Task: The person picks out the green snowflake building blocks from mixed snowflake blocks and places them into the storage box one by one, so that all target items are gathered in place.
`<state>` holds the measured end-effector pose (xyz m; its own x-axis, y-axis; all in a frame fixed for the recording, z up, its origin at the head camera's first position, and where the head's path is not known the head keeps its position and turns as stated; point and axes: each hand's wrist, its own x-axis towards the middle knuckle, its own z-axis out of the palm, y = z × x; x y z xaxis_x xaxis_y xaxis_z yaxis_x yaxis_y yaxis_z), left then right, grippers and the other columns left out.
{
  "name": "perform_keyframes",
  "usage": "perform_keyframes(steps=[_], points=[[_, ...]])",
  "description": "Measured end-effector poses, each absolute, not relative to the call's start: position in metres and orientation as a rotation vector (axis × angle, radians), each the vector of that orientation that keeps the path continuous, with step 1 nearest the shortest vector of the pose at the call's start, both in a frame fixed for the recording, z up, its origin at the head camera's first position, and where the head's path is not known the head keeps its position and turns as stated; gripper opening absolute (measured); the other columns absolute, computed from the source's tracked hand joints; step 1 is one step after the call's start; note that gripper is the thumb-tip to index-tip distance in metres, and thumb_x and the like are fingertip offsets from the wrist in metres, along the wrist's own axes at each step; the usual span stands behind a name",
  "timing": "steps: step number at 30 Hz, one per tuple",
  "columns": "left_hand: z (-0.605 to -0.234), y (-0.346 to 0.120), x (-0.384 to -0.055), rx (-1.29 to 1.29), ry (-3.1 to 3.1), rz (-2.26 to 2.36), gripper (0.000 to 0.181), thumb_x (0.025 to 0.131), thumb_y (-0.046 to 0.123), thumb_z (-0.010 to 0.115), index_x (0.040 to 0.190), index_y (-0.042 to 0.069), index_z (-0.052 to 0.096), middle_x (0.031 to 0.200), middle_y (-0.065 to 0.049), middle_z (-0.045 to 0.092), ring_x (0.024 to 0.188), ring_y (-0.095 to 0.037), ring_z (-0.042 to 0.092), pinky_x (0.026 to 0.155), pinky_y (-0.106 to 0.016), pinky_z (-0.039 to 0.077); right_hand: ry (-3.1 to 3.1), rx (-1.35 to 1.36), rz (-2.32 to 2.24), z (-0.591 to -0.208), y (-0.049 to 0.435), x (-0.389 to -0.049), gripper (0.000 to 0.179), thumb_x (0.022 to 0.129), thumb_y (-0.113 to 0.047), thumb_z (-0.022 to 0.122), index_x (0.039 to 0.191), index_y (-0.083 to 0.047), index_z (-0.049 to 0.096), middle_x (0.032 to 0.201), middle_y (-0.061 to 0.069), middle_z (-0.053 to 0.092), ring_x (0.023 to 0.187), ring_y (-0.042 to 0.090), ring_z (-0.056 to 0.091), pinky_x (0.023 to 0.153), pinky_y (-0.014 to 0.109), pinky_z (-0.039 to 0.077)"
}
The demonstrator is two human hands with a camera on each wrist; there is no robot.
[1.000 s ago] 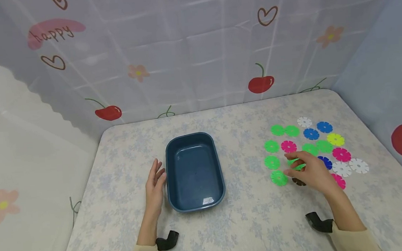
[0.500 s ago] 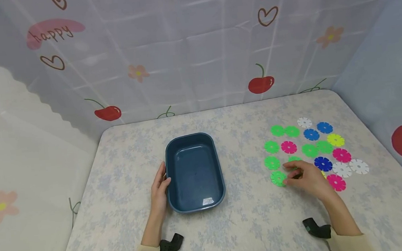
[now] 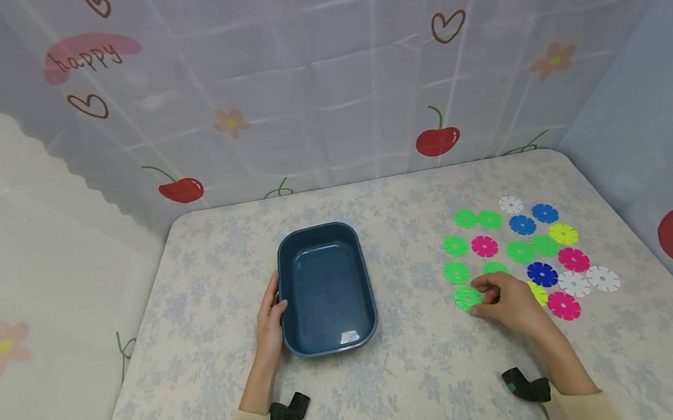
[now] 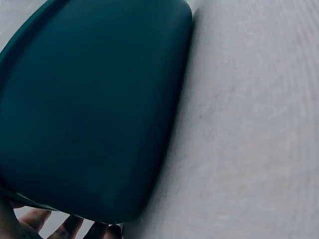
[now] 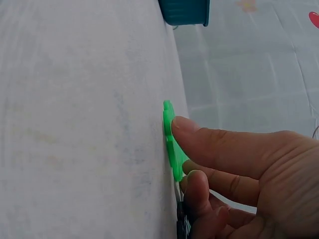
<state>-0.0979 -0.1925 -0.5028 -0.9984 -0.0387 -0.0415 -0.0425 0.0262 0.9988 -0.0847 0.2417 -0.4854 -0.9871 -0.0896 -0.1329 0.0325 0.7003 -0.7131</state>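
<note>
On right side of table (image 3: 414, 369), green disc (image 3: 465, 298) lies flat, thumb of your right hand (image 3: 509, 298) against it — whether pinched, cannot tell. Thin edge may slip if pinch light. Your left hand (image 3: 269, 330) grips tray (image 3: 326, 290).

right fingers (image 3: 487, 281) in a curl

To me the tray (image 3: 327, 296) looks smooth, softly glossy plastic, the green disc (image 3: 464, 299) smooth plastic too, and the counter (image 3: 415, 382) matt.
</note>
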Motion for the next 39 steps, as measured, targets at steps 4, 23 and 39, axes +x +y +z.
perform_keyframes(steps=[4, 23, 39], points=[[-0.503, -0.193, -0.098, -0.084, 2.257, 2.174, 0.056, 0.104, 0.01, 0.035, 0.158, 0.02, 0.022, 0.164, 0.001, 0.016, 0.151, -0.026, 0.015, 0.101, -0.005, 0.03, 2.776, -0.071, -1.123, -0.486, 0.24, -0.086, 0.044, 0.077, -0.01, 0.081, 0.116, 0.004, 0.065, 0.088, 0.006, 0.057, 0.075, 0.015, 0.049, 0.061, 0.024, 0.044], [-0.504, -0.194, -0.097, -0.061, 2.262, 2.163, 0.056, 0.104, 0.012, 0.036, 0.158, 0.02, 0.022, 0.165, 0.0, 0.015, 0.152, -0.026, 0.013, 0.101, -0.005, 0.029, 2.812, -0.111, -1.066, -0.482, 0.233, -0.084, 0.039, 0.077, -0.005, 0.08, 0.11, 0.0, 0.059, 0.087, 0.006, 0.055, 0.075, 0.017, 0.049, 0.062, 0.025, 0.043], [-0.504, -0.194, -0.096, -0.059, 2.273, 2.144, 0.056, 0.105, 0.014, 0.036, 0.158, 0.022, 0.022, 0.165, 0.0, 0.014, 0.152, -0.027, 0.012, 0.115, -0.025, 0.024, 2.767, -0.066, -1.198, -0.478, 0.235, -0.084, 0.025, 0.089, -0.005, 0.068, 0.113, 0.0, 0.066, 0.094, 0.009, 0.066, 0.079, 0.016, 0.061, 0.061, 0.021, 0.051]])
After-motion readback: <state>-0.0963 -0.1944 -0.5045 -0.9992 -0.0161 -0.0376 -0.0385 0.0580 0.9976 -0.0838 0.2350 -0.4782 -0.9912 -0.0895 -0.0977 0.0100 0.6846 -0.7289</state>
